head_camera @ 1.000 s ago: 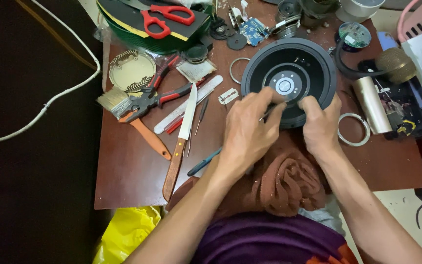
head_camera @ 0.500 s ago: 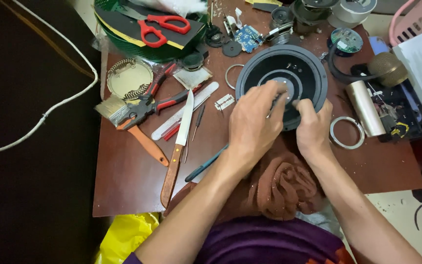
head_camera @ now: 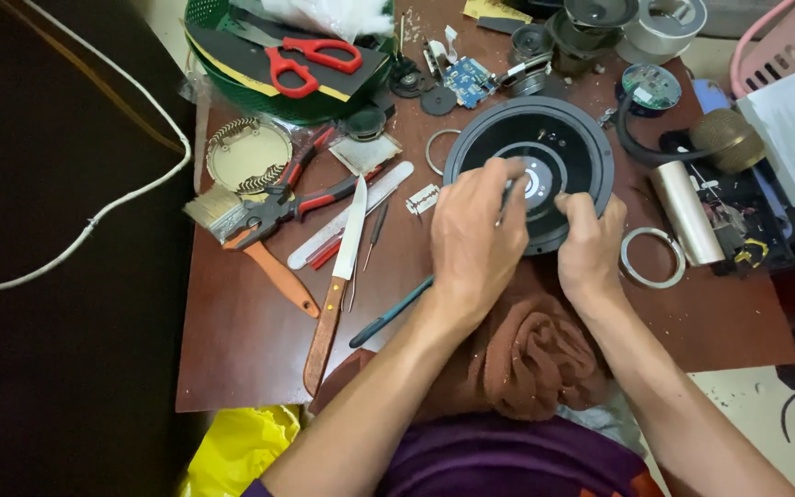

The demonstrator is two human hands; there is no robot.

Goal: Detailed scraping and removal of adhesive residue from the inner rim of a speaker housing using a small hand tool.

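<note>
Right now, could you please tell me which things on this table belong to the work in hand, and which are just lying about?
In hand:
- left hand, on the black round speaker frame
- right hand, at the frame's near rim

Lying about:
- knife
- red scissors, on the green basket
- pliers
- paintbrush
- metal ring
- brown cloth

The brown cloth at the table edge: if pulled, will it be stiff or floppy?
Probably floppy: the brown cloth lies bunched in soft folds. It likely drags rather than slides, since both forearms cross over it and part hangs over the table edge.
</note>
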